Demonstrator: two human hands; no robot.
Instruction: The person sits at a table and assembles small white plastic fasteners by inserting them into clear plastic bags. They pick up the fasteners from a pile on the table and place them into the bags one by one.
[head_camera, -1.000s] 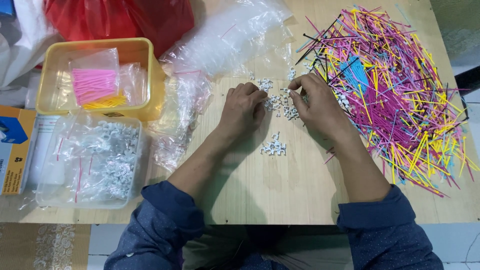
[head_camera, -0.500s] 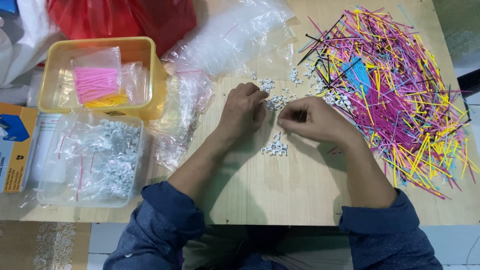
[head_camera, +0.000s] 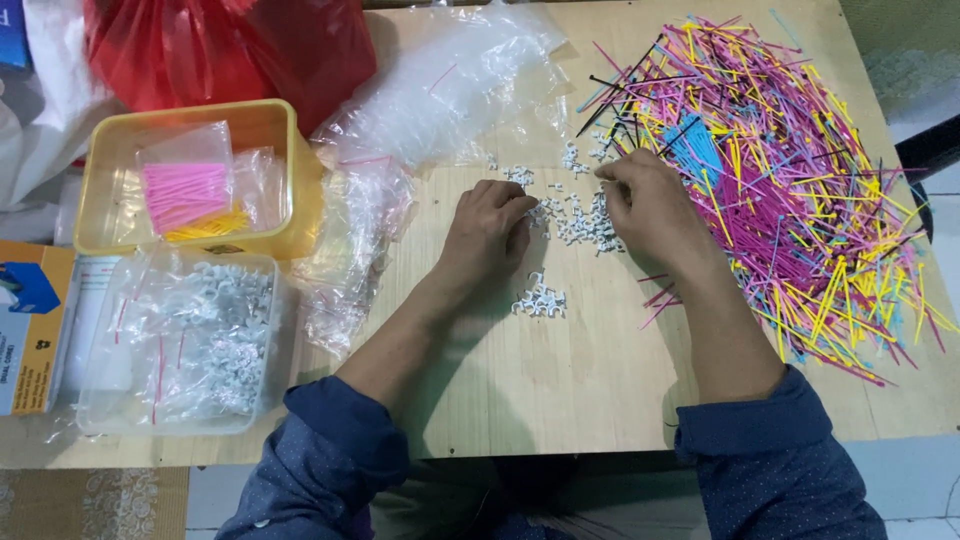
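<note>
Head view: both hands rest on a pale wooden surface (head_camera: 560, 400), working in a scatter of small white plastic clips (head_camera: 585, 222) that lies between them. The left hand (head_camera: 490, 228) lies palm down with its fingers curled, the fingertips touching the left edge of the scatter; whether its grip has closed on a clip cannot be told, since the fingers hide what is under them. The right hand (head_camera: 650, 205) lies at the right edge of the same scatter, its fingers bent and drawn together at the upper left (the tips are pinched close, but anything between them is too small to make out). A separate little cluster of white clips (head_camera: 540, 298) lies just below the two hands, apart from both.

Just to the right of the right hand spreads a wide heap of thin coloured sticks (head_camera: 790, 190), mostly pink and yellow with some black and blue. Crumpled clear plastic bags (head_camera: 440, 95) lie above and to the left of the left hand. Further left stands a yellow tub (head_camera: 285, 165) holding bagged pink and yellow sticks, and below it a clear container (head_camera: 180, 340) of bagged white clips. A red bag (head_camera: 230, 50) sits at the top left.
</note>
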